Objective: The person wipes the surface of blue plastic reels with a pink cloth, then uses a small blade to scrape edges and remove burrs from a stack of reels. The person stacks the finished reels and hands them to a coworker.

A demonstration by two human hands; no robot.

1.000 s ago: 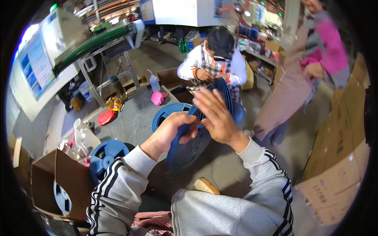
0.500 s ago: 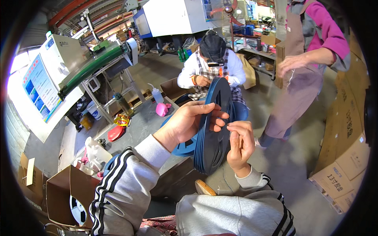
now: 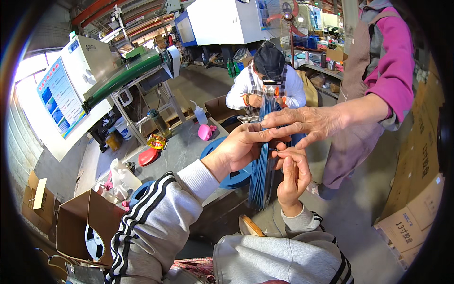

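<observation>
My left hand (image 3: pixel 236 147) holds a stack of thin blue plastic reels (image 3: pixel 261 182) on edge, its fingers reaching round toward the middle. To the right of the stack, my right hand (image 3: pixel 293 179) is closed in a pinch beside the reels' centre. What its fingertips hold is too small to make out. From the right, a co-worker's hand (image 3: pixel 312 123) in a magenta sleeve reaches over the top of the stack, its fingers at my left fingers and hiding part of the reels. On the grey table behind lies another blue reel (image 3: pixel 239 179).
An open cardboard box (image 3: pixel 75 227) with a reel in it stands at the lower left. A pink item (image 3: pixel 205 132), a squeeze bottle (image 3: pixel 200 115) and a red pouch (image 3: pixel 148 156) lie about the table. A person sits opposite. Large cartons (image 3: pixel 409 227) line the right.
The co-worker's hand has come in from the right to the stack. The reels have turned more edge-on to me. My right hand keeps its pinch beside them.
</observation>
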